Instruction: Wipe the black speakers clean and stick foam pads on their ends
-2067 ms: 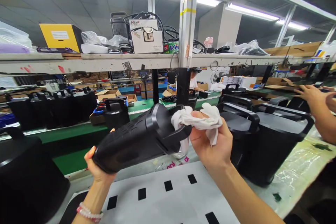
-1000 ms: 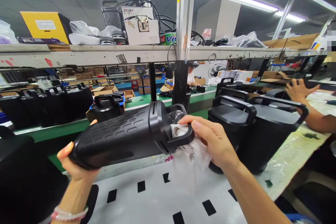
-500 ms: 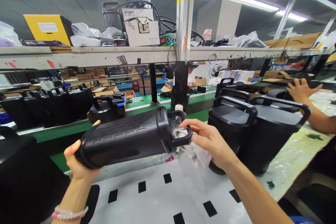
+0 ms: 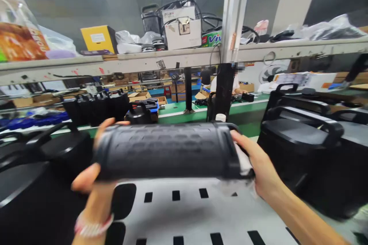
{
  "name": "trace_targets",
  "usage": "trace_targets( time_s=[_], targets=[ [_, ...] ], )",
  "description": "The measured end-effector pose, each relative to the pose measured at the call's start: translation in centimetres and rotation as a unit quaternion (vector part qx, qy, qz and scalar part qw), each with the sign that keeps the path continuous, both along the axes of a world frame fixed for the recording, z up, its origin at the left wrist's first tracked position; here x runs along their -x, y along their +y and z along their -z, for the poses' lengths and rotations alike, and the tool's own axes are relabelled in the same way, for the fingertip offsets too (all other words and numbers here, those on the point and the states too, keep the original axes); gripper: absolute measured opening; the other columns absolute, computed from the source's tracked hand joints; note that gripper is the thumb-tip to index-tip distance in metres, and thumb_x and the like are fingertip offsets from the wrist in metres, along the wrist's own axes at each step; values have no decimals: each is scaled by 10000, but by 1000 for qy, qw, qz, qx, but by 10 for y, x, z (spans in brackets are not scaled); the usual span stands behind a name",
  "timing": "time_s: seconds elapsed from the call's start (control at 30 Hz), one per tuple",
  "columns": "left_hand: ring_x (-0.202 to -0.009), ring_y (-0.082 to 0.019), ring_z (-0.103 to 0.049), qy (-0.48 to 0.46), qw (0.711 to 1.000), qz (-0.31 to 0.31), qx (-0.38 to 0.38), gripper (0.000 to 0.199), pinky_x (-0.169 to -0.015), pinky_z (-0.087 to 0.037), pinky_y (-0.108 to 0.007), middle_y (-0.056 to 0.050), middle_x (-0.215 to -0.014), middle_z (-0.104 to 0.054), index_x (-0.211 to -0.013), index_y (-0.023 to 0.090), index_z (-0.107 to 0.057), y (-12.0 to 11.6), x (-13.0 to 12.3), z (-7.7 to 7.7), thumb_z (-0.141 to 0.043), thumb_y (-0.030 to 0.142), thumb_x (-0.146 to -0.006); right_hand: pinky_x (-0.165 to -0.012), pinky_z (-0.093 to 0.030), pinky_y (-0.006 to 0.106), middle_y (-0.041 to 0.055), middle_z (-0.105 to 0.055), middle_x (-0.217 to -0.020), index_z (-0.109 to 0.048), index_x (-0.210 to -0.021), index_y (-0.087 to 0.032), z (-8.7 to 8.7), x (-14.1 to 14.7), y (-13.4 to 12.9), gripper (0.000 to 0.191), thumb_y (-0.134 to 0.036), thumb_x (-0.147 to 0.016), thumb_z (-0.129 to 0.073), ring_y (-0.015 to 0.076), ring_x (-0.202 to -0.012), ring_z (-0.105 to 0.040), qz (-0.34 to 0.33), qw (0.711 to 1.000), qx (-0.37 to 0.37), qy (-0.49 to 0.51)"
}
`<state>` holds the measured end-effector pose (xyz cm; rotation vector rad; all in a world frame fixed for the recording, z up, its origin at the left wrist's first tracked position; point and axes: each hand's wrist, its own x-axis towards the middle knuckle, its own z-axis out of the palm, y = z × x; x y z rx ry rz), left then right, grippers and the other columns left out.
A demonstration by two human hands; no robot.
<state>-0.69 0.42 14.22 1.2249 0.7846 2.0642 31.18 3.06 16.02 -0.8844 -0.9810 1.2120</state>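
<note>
“Two hands have hold of it, then?”

“Yes. The left hand (image 4: 88, 176) wraps the left end of a black case (image 4: 169, 151), its fingers parted wide enough to span it, thumb on the near side and fingertips over the top. The right hand (image 4: 257, 157) curls at the other end, holding a white cloth (image 4: 243, 162) against it; its fingertips are partly hidden, so I cannot tell how tightly they press.”

“And where is the case?”

“Lying sideways, raised above the middle of the surface (image 4: 198, 218), well in from the handled cases (image 4: 296, 153) standing toward the right edge.”

“How would it handle?”

“Stiff and bulky, I'd judge, perhaps moderately heavy. The dimpled face should grip better than the smooth rims. Best taken at both ends, palm under the left one. The cloth looks soft and light; caught under the right palm, it could slip.”
</note>
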Motion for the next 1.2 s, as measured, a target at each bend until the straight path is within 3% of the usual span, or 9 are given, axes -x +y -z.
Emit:
trace_targets(
  time_s=[0.13, 0.27, 0.4, 0.57, 0.7, 0.83, 0.93, 1.07, 1.2],
  targets=[
    [-1099, -357, -633, -42, 996, 65, 49, 791, -882, -549, -464, -54, -1092, -723, -1289, 286, -588, 38, -28, 44, -598, 706, -619, -469, -468, 236, -32, -573, -605, -615, -680, -207, -13, 16, 6, 338, -339, -484, -855, 129, -526, -541, -10, 986, 124, 114],
    [-1104, -316, -643, -53, 986, 77, 137, 574, -916, -524, -439, -113, -1179, -700, -1206, 228, -650, 70, -30, 63, -671, 550, -731, -438, -385, 204, -44, -532, -617, -591, -716, -212, -29, 27, 0, 359, -365, -539, -864, 97, -508, -475, -34, 999, -12, 17],
    [-1123, -265, -618, -83, 988, 37, 125, 409, -887, -538, -407, -72, -1244, -651, -1144, 289, -675, 66, -8, 42, -691, 479, -782, -473, -388, 252, -23, -524, -635, -544, -710, -214, -22, 54, 21, 333, -490, -705, -730, 128, -539, -481, 8, 975, -121, -187],
    [-974, -179, -642, -137, 986, -50, 83, 298, -830, -537, -305, -34, -1137, -647, -993, 238, -714, 42, 17, 10, -700, 419, -757, -677, -477, 300, 1, -595, -777, -571, -840, -186, 19, 118, 94, 202, -380, -866, -624, 152, -714, -562, 62, 941, -153, -296],
    [-851, -138, -641, -149, 983, -72, 77, 257, -751, -519, -256, -13, -1017, -670, -908, 221, -709, 33, 21, 2, -708, 389, -714, -790, -544, 369, 52, -645, -1036, -614, -1083, -150, 52, 161, 136, 259, -361, -932, -607, 173, -890, -633, -8, 913, -161, -374],
    [-780, -124, -635, -118, 987, -49, 97, 232, -715, -501, -247, -3, -924, -689, -878, 212, -696, 33, 20, 1, -723, 348, -692, -831, -557, 390, 70, -635, -1149, -610, -1162, -167, 67, 169, 144, 304, -374, -939, -602, 195, -971, -641, -92, 891, -198, -399],
    [-740, -121, -627, -69, 989, -19, 129, 224, -703, -498, -248, -1, -883, -694, -870, 209, -699, 35, 15, 3, -730, 350, -698, -806, -550, 362, 53, -653, -1063, -637, -1059, -169, 54, 166, 137, 241, -374, -937, -605, 170, -913, -639, -127, 885, -232, -383],
    [-827, -178, -648, 22, 978, 42, 201, 258, -721, -504, -269, -57, -943, -720, -870, 178, -737, 40, -8, 13, -806, 260, -635, -711, -487, 291, -13, -619, -759, -635, -788, -173, 12, 160, 113, 266, -425, -870, -644, 132, -724, -570, -140, 906, -259, -304],
    [-1056, -266, -641, 126, 950, 153, 239, 549, -905, -496, -356, -85, -1187, -702, -1126, 222, -710, 41, -36, 25, -867, 222, -599, -628, -431, 259, -17, -593, -775, -633, -910, -195, -20, 138, 82, 332, -516, -862, -565, 119, -669, -520, -136, 936, -253, -202]
  ],
)
